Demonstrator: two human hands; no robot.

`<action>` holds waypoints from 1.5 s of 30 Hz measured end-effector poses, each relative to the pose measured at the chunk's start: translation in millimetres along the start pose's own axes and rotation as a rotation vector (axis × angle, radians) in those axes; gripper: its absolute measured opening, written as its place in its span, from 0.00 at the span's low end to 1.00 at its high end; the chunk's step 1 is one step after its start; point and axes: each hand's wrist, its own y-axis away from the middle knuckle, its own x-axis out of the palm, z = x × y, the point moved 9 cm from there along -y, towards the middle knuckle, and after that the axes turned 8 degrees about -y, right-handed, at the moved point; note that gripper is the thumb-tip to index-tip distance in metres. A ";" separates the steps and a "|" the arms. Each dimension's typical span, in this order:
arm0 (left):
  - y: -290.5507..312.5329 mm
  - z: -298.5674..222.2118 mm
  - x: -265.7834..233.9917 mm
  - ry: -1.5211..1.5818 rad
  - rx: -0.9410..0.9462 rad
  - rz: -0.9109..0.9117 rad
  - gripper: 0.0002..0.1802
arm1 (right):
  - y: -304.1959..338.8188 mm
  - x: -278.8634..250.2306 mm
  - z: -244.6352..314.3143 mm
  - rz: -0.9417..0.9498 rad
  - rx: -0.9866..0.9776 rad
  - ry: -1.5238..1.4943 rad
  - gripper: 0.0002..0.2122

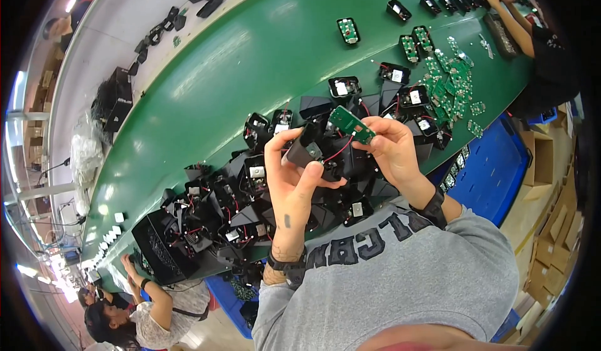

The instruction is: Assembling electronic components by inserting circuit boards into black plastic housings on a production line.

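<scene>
My left hand (293, 179) is closed around a black plastic housing (305, 146), its open side turned up toward me. Between the thumb and fingers of my right hand (391, 144) is a green circuit board (348, 123), held tilted just above and right of the housing. A red wire (339, 152) runs from the board down to the housing. Under and around both hands lies a heap of black housings (241, 191), many with red wires and some with pale square parts inside. Part of the housing is hidden by my left fingers.
Loose green circuit boards (451, 85) lie piled at the right of the green table (250, 63). Housings with boards (349, 31) stand farther back. A black bin (153, 248) sits at the left, near a co-worker (150, 313); another person (538, 50) works at the far right. A blue tray (494, 169) is beside the table.
</scene>
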 end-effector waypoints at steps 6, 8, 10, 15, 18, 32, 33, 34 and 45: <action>2.7 2.3 -1.8 -0.115 0.039 -0.057 0.30 | -2.3 12.6 9.9 0.114 -0.078 0.234 0.07; 2.8 4.5 -2.4 -0.117 0.043 -0.052 0.30 | 0.4 13.7 10.1 0.103 -0.089 0.234 0.08; 2.5 5.6 -1.9 -0.118 0.046 -0.046 0.30 | 0.6 14.5 11.4 0.090 -0.100 0.235 0.08; 2.9 8.2 -1.2 -0.020 0.026 -0.033 0.30 | 6.8 37.1 34.9 0.244 -0.381 0.675 0.11; 1.5 6.5 -3.6 -0.022 0.049 -0.061 0.29 | 4.1 27.2 28.6 0.159 -0.305 0.461 0.10; 4.3 6.9 -5.4 -0.054 0.073 -0.096 0.29 | 0.5 24.5 19.9 0.157 -0.233 0.408 0.10; 4.2 4.8 -3.8 -0.086 0.103 -0.093 0.28 | -0.7 20.0 16.3 0.117 -0.175 0.330 0.10; 4.4 5.4 -3.6 -0.086 0.104 -0.094 0.28 | 0.1 20.5 16.1 0.118 -0.175 0.330 0.10; 4.9 25.2 2.4 0.024 0.001 0.006 0.30 | 18.7 85.2 50.0 0.465 -0.782 1.084 0.15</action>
